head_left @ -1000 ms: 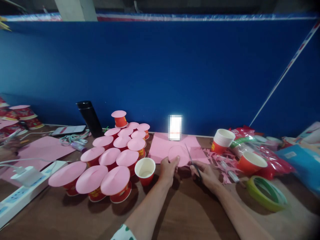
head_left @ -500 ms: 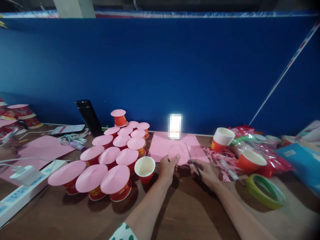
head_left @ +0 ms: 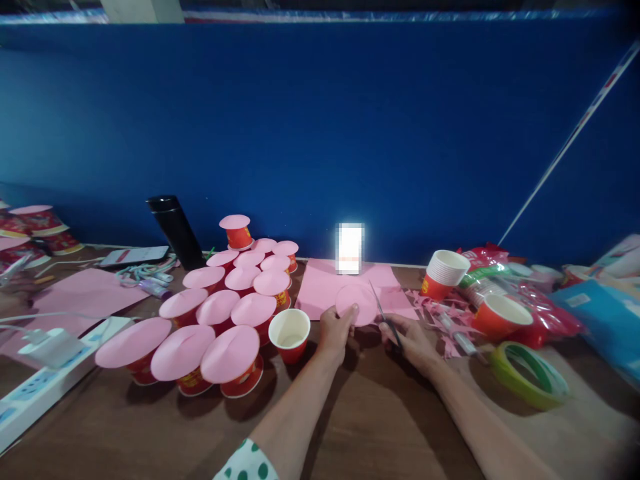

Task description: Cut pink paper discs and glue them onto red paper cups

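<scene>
Pinched in my left hand [head_left: 337,328] is a round pink paper disc [head_left: 361,303], its thumb on the lower left edge. My right hand [head_left: 407,339] is closed round a pair of scissors [head_left: 389,320], whose blades point up beside the disc's right edge. Whether the blades touch the paper I cannot tell. Behind both hands a larger pink paper sheet [head_left: 315,287] lies flat on the table. Just left of my left hand stands an uncovered red paper cup [head_left: 290,333]. Further left, several red cups carry pink paper discs [head_left: 230,352] on top.
Pink scraps [head_left: 453,323], a cup stack [head_left: 447,270], a single cup [head_left: 503,319] and a green tape roll [head_left: 530,375] are on the right. A black flask [head_left: 175,230] and a power strip [head_left: 30,393] stand left. A lit, blurred screen [head_left: 350,248] leans at the back. Another person's hand [head_left: 13,293] shows far left.
The view has tilted slightly, so everything sits a little higher in the picture. My hands keep nearly the same hold on the paper disc and the scissors.
</scene>
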`<state>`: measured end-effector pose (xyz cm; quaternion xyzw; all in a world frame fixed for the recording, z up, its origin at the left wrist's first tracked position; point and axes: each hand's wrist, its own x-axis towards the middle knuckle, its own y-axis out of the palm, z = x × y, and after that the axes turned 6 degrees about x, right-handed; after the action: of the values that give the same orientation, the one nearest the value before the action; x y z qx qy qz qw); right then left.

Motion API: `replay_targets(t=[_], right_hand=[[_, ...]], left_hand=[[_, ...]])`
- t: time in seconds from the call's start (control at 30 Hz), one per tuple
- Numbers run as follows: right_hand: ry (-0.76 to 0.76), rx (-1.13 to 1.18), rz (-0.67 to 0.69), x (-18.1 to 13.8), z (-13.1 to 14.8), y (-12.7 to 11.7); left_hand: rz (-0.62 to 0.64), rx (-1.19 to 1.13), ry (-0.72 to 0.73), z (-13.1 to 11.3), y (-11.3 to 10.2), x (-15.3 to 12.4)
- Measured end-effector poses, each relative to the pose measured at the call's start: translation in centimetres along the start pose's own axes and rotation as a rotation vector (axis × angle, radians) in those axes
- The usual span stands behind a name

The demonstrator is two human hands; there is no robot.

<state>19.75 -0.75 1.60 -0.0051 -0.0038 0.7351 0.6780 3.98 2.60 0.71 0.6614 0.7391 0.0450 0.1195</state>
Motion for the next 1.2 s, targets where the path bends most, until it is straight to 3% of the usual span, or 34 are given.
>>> replay_targets(t=[0.9, 1.1, 1.2], right_hand=[[0.020, -0.047, -0.033, -0.03, 0.20, 0.07], [0.028, -0.019, -0.038, -0.02, 0.15, 0.13], [0.026, -0.015, -0.035, -0.03, 0.28, 0.16]], left_hand=[[-0.004, -0.040, -0.026, -0.66, 0.08, -0.22], [0.103, -0.050, -0.023, -0.42, 0.45, -0.57], [0.094, -0.043, -0.035, -0.22, 0.55, -0.62]])
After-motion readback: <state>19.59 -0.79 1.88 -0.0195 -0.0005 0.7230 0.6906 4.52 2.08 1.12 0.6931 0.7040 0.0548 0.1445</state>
